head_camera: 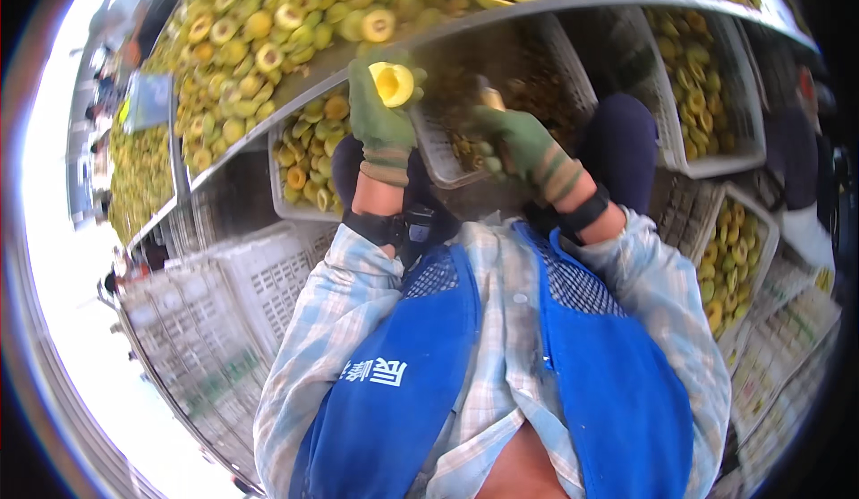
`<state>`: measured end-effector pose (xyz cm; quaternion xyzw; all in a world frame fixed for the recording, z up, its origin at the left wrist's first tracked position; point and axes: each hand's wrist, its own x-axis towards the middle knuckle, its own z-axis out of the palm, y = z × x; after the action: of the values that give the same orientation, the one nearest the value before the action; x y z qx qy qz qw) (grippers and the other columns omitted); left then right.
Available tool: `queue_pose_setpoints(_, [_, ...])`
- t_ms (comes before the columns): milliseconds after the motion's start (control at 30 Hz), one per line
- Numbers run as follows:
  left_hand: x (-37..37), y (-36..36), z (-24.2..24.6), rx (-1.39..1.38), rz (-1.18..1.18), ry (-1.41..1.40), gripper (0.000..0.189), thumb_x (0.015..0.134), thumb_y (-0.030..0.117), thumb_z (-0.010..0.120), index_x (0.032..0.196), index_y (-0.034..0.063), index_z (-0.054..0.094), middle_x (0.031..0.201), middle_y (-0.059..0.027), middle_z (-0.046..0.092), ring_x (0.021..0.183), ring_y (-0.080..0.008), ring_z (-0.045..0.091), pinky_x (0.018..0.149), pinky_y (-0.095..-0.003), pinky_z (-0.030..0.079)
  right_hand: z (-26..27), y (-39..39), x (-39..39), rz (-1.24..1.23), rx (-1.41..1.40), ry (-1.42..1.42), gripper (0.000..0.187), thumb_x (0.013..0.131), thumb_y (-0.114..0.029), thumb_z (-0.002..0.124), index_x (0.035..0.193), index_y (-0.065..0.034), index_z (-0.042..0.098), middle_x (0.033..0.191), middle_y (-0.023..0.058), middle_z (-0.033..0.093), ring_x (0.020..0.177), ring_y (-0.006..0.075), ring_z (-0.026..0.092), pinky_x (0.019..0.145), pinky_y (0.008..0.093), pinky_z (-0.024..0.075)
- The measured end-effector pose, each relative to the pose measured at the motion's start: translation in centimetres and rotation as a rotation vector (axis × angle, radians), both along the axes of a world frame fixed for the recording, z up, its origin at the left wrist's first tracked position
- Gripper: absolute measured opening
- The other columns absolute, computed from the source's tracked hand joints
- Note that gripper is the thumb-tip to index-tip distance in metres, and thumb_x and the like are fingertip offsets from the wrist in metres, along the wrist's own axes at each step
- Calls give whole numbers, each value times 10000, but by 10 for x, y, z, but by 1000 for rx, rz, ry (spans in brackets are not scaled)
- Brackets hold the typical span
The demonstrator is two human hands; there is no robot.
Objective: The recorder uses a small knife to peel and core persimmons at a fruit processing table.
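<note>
My left hand (384, 111), in a green knitted glove, grips a halved yellow stone fruit (393, 85). The fruit's cut face is turned up and shows a smooth hollow in its middle. My right hand (520, 138), gloved the same way, is closed around a short tool (492, 98) with a pale handle; blur hides the kind of tool. The two hands are apart, with the right one over a white plastic crate (453, 180) that holds brown scraps. Just beyond my left hand, many halved fruits (288, 17) lie heaped on a metal-edged table (315, 83).
Below the table edge, a crate (274, 163) of fruit halves stands at left, another crate (721, 169) at right. More filled crates (772, 230) are beside me at right. Stacked white crates (201, 324) stand at left. A person's leg (795, 156) shows at far right.
</note>
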<state>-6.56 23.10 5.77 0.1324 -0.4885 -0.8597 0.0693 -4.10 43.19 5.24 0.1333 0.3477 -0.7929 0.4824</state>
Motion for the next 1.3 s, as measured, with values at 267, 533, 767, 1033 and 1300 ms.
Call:
queue_pose_setpoints(267, [55, -135, -20, 28, 310, 202, 434, 923, 302, 528, 1232, -3, 513, 1131, -116, 615, 938, -248, 630, 780, -339, 544, -39, -9, 27, -46, 185, -132, 364, 927, -388, 530, 1032, -44, 585, 645, -9, 524, 472, 117, 488, 396, 250, 376])
queue_pose_setpoints(533, [149, -250, -105, -97, 974, -458, 325, 873, 304, 555, 1076, 64, 640, 994, -82, 641, 880, -202, 614, 768, -299, 503, -34, -30, 54, 80, 508, -144, 359, 907, -402, 570, 1032, -67, 603, 657, -15, 535, 490, 115, 516, 435, 258, 411])
queue_pose_setpoints(767, [182, -318, -145, -1458, 558, -816, 342, 882, 316, 478, 1118, 136, 649, 1030, -187, 654, 945, -368, 608, 836, -416, 469, -46, -41, 49, 140, 572, -139, 338, 917, -395, 556, 1007, -76, 618, 638, -18, 527, 489, 116, 519, 440, 268, 430])
queue_pose_setpoints(1033, [162, -291, -122, -1798, 168, -949, 310, 816, 321, 562, 1080, 174, 628, 969, -141, 673, 906, -339, 627, 852, -444, 457, -60, -43, 50, 156, 605, -143, 393, 927, -380, 542, 1069, -21, 616, 622, -19, 536, 477, 137, 536, 442, 279, 444])
queue_pose_setpoints(1300, [110, -275, -84, -1981, 157, -845, 275, 816, 286, 580, 1012, 123, 684, 946, -108, 687, 1008, -269, 609, 926, -435, 419, -58, -30, 52, 89, 494, -167, 426, 910, -387, 569, 1095, -3, 581, 658, -10, 538, 507, 139, 542, 461, 313, 463])
